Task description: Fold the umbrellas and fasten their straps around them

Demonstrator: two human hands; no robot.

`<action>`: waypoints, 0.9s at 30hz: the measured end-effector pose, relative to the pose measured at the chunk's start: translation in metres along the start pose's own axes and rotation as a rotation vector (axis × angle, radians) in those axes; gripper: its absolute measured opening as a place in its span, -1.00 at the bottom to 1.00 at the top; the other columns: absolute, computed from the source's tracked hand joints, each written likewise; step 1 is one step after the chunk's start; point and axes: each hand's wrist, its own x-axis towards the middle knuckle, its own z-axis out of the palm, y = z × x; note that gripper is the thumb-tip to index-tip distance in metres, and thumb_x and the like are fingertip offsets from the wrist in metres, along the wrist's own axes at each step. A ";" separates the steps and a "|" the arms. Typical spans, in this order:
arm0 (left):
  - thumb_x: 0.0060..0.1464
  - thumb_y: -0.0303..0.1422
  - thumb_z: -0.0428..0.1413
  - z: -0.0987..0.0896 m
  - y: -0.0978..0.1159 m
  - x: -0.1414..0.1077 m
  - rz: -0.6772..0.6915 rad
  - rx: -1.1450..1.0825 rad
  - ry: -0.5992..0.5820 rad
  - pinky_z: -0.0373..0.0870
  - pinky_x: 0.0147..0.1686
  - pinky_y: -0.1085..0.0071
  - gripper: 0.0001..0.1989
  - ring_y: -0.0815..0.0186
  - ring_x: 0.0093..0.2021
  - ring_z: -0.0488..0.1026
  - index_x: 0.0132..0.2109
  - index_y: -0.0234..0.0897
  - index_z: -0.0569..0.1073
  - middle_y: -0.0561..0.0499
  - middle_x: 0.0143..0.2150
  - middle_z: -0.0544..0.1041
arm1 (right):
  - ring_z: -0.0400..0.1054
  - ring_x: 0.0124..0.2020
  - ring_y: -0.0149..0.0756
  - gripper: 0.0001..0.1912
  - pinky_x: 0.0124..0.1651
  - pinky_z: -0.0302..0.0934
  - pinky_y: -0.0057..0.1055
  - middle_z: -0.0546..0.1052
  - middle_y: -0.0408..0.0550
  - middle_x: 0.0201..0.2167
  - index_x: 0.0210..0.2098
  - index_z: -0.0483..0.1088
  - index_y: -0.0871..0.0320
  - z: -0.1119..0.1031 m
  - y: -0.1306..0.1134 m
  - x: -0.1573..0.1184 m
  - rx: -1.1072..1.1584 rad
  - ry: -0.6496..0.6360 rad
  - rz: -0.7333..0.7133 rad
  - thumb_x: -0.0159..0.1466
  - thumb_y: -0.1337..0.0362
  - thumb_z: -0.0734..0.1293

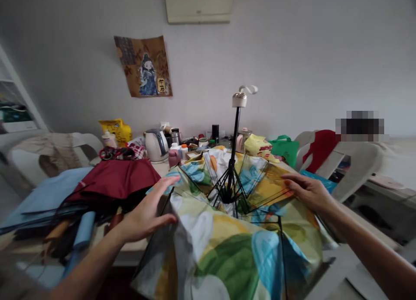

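Observation:
A folding umbrella with a patterned canopy (pixel 227 248) in yellow, green, blue and white lies partly spread, inside facing up. Its black shaft (pixel 234 140) stands nearly upright out of the gathered ribs, topped by a white handle (pixel 239 100) with a white wrist strap. At the canopy's left side is my left hand (pixel 151 213), thumb and fingers apart, holding nothing. My right hand (pixel 307 191) is over the yellow panel on the right, fingers stretched out. Whether its fingertips touch the cloth I cannot tell.
Left of the umbrella lie a dark red umbrella (pixel 118 179) and a light blue one (pixel 61 187). Behind stand a kettle (pixel 156 145), bottles and a yellow bag (pixel 120 132). A green bag (pixel 286 150) is at right, near white chairs (pixel 360 174) and a person.

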 end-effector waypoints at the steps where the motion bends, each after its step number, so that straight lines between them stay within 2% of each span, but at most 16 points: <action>1: -0.01 0.08 0.18 0.005 -0.004 0.002 -0.013 0.042 -0.017 0.20 0.26 0.07 -0.24 -0.04 0.26 0.29 0.27 -0.16 0.29 -0.19 0.26 0.36 | 0.47 -0.18 0.05 -0.57 -0.11 0.34 -0.18 0.61 0.08 -0.19 -0.20 0.51 0.07 0.000 -0.001 -0.001 0.009 0.036 0.016 0.04 -0.05 0.32; 3: 0.00 -0.04 0.21 0.009 -0.019 0.004 -0.067 0.110 -0.037 0.28 0.19 0.08 -0.42 -0.01 0.13 0.41 0.12 -0.23 0.43 -0.18 0.10 0.50 | 0.47 -0.17 0.08 -0.55 -0.10 0.33 -0.14 0.61 0.12 -0.19 -0.14 0.45 0.05 -0.002 0.002 -0.004 0.017 0.085 0.063 0.03 -0.01 0.32; 5: -0.01 -0.09 0.23 0.008 -0.038 -0.002 -0.120 0.134 -0.020 0.33 0.14 0.09 -0.54 0.01 0.05 0.45 -0.02 -0.26 0.50 -0.18 -0.01 0.54 | 0.48 -0.17 0.11 -0.56 -0.10 0.32 -0.09 0.61 0.13 -0.22 -0.15 0.42 0.01 -0.007 0.007 -0.008 0.010 0.109 0.126 0.00 0.00 0.33; 8: 0.04 -0.17 0.19 0.005 -0.052 -0.026 -0.136 0.116 0.066 0.26 0.21 0.07 -0.54 0.03 0.19 0.33 0.07 -0.25 0.43 -0.22 0.14 0.41 | 0.47 -0.12 0.14 -0.60 -0.08 0.32 -0.04 0.60 0.11 -0.16 -0.22 0.44 -0.10 -0.015 0.015 -0.019 0.011 0.112 0.219 -0.05 -0.03 0.37; 10: 0.10 -0.27 0.14 0.009 -0.045 -0.046 -0.132 0.128 0.105 0.18 0.27 0.05 -0.50 0.05 0.29 0.23 0.19 -0.17 0.32 -0.20 0.24 0.28 | 0.46 -0.10 0.14 -0.59 -0.09 0.33 -0.03 0.59 0.09 -0.13 -0.23 0.46 -0.14 -0.019 0.014 -0.026 0.019 0.095 0.274 -0.08 -0.06 0.39; 13: 0.15 -0.38 0.07 0.019 -0.023 -0.069 -0.120 0.145 0.122 0.15 0.29 0.04 -0.49 0.07 0.34 0.15 0.24 -0.05 0.25 -0.14 0.32 0.17 | 0.47 -0.12 0.13 -0.58 -0.10 0.35 -0.01 0.58 0.11 -0.13 -0.24 0.46 -0.13 -0.022 0.006 -0.033 0.009 0.119 0.322 -0.12 -0.04 0.39; 15: 0.14 -0.38 0.09 0.028 -0.014 -0.075 -0.103 0.113 0.216 0.15 0.29 0.06 -0.47 0.06 0.35 0.12 0.24 0.01 0.25 -0.10 0.35 0.13 | 0.48 -0.14 0.12 -0.58 -0.08 0.35 0.02 0.57 0.13 -0.08 -0.23 0.44 -0.10 -0.021 -0.002 -0.033 -0.029 0.172 0.297 -0.11 0.00 0.37; 17: 0.12 -0.29 0.13 0.037 -0.017 -0.076 -0.128 0.002 0.453 0.23 0.25 0.07 -0.48 0.03 0.33 0.14 0.23 -0.02 0.25 -0.12 0.34 0.14 | 0.49 -0.14 0.10 -0.55 -0.04 0.36 0.04 0.55 0.14 -0.03 -0.17 0.42 -0.08 -0.018 -0.011 -0.031 -0.074 0.208 0.218 -0.06 0.00 0.35; 18: 0.11 -0.21 0.13 0.042 -0.022 -0.075 -0.194 -0.079 0.602 0.30 0.19 0.08 -0.48 0.02 0.30 0.19 0.21 -0.07 0.26 -0.15 0.31 0.18 | 0.50 -0.15 0.10 -0.53 -0.04 0.36 0.06 0.55 0.12 -0.03 -0.14 0.42 -0.08 -0.016 -0.016 -0.029 -0.086 0.223 0.171 -0.04 -0.02 0.34; 20: 0.09 -0.04 0.11 0.053 -0.035 -0.075 -0.451 -0.274 0.839 0.43 0.01 0.12 -0.45 0.03 0.17 0.34 0.15 -0.20 0.30 -0.21 0.21 0.31 | 0.52 -0.17 0.07 -0.50 -0.06 0.41 0.04 0.58 0.07 -0.08 -0.09 0.44 -0.08 -0.011 -0.029 -0.024 -0.064 0.223 0.066 -0.01 -0.06 0.34; 21: 0.05 0.03 0.12 0.058 -0.041 -0.075 -0.594 -0.376 0.857 0.47 -0.08 0.17 -0.41 0.04 0.08 0.41 0.11 -0.25 0.32 -0.23 0.14 0.38 | 0.53 -0.19 0.05 -0.50 -0.09 0.44 0.01 0.60 0.04 -0.11 -0.08 0.46 -0.08 -0.008 -0.037 -0.021 -0.042 0.207 0.005 0.01 -0.08 0.35; 23: -0.05 0.09 0.18 0.067 -0.045 -0.076 -0.775 -0.553 0.766 0.48 -0.24 0.28 -0.32 0.10 -0.07 0.49 0.06 -0.31 0.36 -0.20 -0.02 0.49 | 0.54 -0.21 -0.02 -0.52 -0.12 0.47 -0.08 0.62 0.00 -0.16 -0.07 0.47 -0.07 0.000 -0.061 -0.014 -0.006 0.135 -0.148 0.06 -0.09 0.35; 25: -0.09 0.08 0.21 0.073 -0.044 -0.077 -0.821 -0.705 0.627 0.45 -0.33 0.35 -0.29 0.15 -0.18 0.52 0.09 -0.32 0.35 -0.15 -0.16 0.54 | 0.55 -0.23 -0.11 -0.55 -0.14 0.48 -0.19 0.61 -0.02 -0.15 -0.04 0.45 -0.08 0.011 -0.091 -0.006 0.010 0.031 -0.349 0.13 -0.09 0.34; 27: -0.08 -0.02 0.23 0.071 -0.046 -0.077 -0.807 -0.760 0.565 0.44 -0.33 0.35 -0.31 0.18 -0.24 0.53 0.12 -0.32 0.32 -0.11 -0.23 0.56 | 0.53 -0.26 -0.22 -0.59 -0.19 0.47 -0.30 0.59 -0.05 -0.11 0.03 0.41 -0.10 0.023 -0.123 0.000 0.014 -0.077 -0.569 0.22 -0.03 0.33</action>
